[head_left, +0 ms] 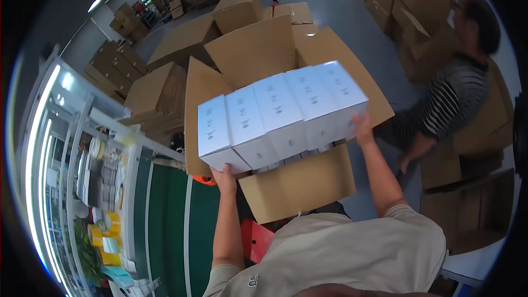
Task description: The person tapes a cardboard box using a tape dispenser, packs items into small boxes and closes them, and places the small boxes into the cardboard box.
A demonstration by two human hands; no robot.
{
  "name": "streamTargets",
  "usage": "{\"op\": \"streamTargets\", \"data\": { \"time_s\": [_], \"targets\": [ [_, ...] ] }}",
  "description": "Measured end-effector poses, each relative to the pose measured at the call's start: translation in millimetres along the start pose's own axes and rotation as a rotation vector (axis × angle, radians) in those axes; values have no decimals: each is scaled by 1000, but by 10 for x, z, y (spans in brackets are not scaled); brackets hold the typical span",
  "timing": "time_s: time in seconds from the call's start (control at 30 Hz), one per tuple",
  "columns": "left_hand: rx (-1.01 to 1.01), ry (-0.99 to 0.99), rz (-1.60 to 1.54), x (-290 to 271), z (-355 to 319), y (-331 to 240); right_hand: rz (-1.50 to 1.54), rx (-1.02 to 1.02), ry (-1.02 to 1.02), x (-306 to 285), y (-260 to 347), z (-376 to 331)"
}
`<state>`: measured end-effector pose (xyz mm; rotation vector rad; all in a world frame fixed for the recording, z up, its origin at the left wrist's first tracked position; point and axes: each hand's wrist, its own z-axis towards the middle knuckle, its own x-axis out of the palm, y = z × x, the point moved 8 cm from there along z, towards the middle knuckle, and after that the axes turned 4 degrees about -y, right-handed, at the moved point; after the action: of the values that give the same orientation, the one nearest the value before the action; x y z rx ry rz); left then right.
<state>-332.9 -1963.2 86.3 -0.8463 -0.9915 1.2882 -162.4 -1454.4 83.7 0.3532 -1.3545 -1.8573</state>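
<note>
Head view, looking down over own chest.

Both hands carry a row of five white rectangular cardboard cartons [280, 113], pressed side by side into one block. The block sits at centre frame, tilted, its right end higher, toward 1 o'clock.

Left hand [224, 179] is under the block's left end at about 7 o'clock of it, palm up against the bottom of the outermost carton, fingers pressed to it. Right hand [363, 129] is at the block's right end, about 4 o'clock of it, palm flat against the end carton's side. The two hands squeeze the row between them; both are clamped on the cartons, neither closed into a fist.

The block hangs over a large open brown corrugated shipping box [300, 184], flaps spread out at 12, 9, 3 and 6 o'clock. More white cartons show inside, just beneath the held row. Cannot tell whether the held row touches them.

Surroundings:
- Stacks of flattened and closed brown boxes [159, 96] at 10 to 12 o'clock.
- A person in a striped shirt [454, 102] at 3 o'clock, bent among brown boxes.
- Green conveyor belt [170, 225] at 8 o'clock, metal-framed workbench beside it with yellow tape rolls [104, 231].
- Red object [256, 239] below the box, at 6 o'clock, partly hidden.
</note>
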Motion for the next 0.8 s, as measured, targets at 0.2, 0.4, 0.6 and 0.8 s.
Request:
{"op": "streamTargets", "data": {
  "time_s": [0.2,0.4,0.6,0.8],
  "targets": [
    [-200,37,256,130,76,658,-50,291,75,114,-920,30],
    [-494,56,286,130,-109,1169,-345,548,230,120,-1332,81],
    [-534,217,772,136,-18,1420,-1159,566,609,440,-1154,-57],
    [-521,960,1673,407,252,1385,-1442,485,942,675,-1335,129]
  ]
}}
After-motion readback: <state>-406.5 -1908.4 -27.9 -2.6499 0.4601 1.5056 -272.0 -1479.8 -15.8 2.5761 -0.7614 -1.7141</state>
